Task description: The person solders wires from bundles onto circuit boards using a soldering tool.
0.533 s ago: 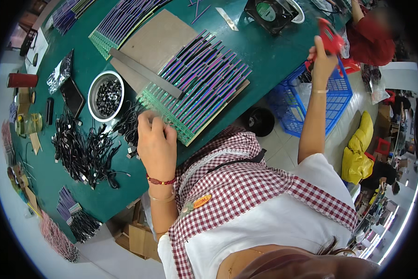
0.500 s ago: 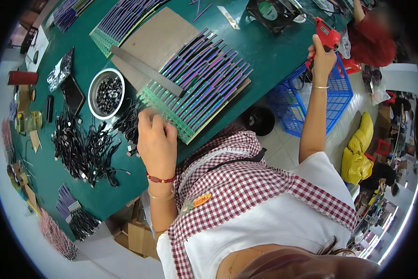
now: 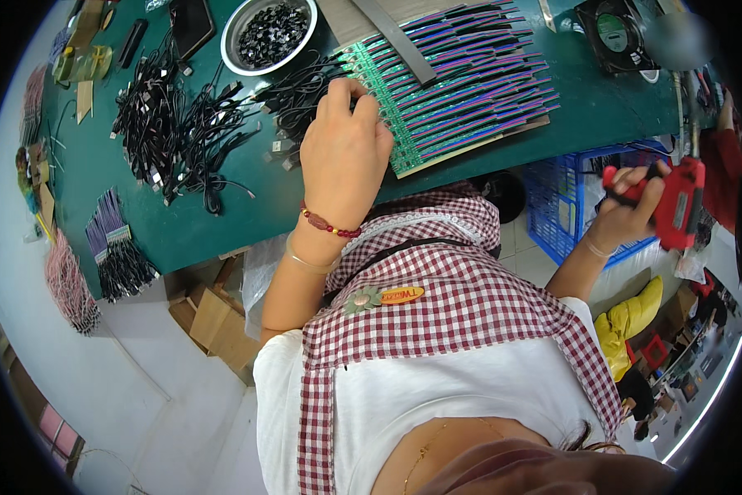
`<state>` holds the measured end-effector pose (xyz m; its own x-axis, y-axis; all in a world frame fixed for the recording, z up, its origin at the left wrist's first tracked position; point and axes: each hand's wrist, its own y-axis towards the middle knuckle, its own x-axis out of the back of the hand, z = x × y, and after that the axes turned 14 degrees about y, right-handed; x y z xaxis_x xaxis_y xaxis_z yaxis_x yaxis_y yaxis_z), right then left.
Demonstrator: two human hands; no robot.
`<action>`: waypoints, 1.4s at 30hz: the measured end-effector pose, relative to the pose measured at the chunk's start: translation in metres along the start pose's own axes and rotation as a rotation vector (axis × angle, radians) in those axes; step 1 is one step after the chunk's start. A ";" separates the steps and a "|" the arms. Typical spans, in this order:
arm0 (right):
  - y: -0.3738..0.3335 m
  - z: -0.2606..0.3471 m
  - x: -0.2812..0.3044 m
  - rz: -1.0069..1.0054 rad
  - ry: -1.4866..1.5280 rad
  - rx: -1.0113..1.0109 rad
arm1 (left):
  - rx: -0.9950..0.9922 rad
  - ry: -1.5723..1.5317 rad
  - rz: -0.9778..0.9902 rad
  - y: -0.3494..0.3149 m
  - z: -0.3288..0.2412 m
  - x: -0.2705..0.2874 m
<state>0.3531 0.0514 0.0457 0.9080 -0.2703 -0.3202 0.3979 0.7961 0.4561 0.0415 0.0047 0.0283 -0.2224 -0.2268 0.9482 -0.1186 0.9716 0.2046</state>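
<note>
My left hand (image 3: pixel 344 144) is closed in a pinch at the left edge of a green circuit board panel (image 3: pixel 400 136); whatever lies between its fingertips is hidden. Rows of purple and black wires (image 3: pixel 486 91) run rightward from the panel, and a flat metal bar (image 3: pixel 397 41) lies across it. Black cables (image 3: pixel 293 99) lie right beside the left fingers. Off to the right, beyond the table's front edge, my right hand (image 3: pixel 627 210) grips a red soldering gun (image 3: pixel 679 206), its metal tip pointing up.
A metal bowl (image 3: pixel 230 51) of small black parts stands behind the cables. More black cables (image 3: pixel 152 124) lie at left, near a phone (image 3: pixel 192 29). A fan (image 3: pixel 614 35) sits at far right. Below the table is a blue basket (image 3: pixel 552 202). Someone in red (image 3: pixel 720 169) is beyond.
The view has shifted, so the table sits higher in it. My right hand has brought the soldering gun lower and farther right. The left hand stays at the panel's edge.
</note>
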 end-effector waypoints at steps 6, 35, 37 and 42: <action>-0.089 0.018 -0.004 0.363 0.053 -0.514 | -0.013 -0.014 0.005 -0.001 0.002 -0.003; -0.121 0.004 0.009 0.666 -0.177 -0.739 | -0.087 0.036 0.059 0.002 0.001 0.000; -0.121 0.005 0.009 0.666 -0.170 -0.735 | -0.088 0.037 0.059 0.002 0.001 0.000; -0.120 -0.001 0.015 0.812 -0.270 -0.738 | -0.080 0.043 0.059 0.003 0.001 0.002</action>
<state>0.3187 -0.0483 -0.0145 0.8967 0.4357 0.0787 -0.4166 0.8904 -0.1833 0.0401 0.0072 0.0304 -0.1845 -0.1678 0.9684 -0.0284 0.9858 0.1654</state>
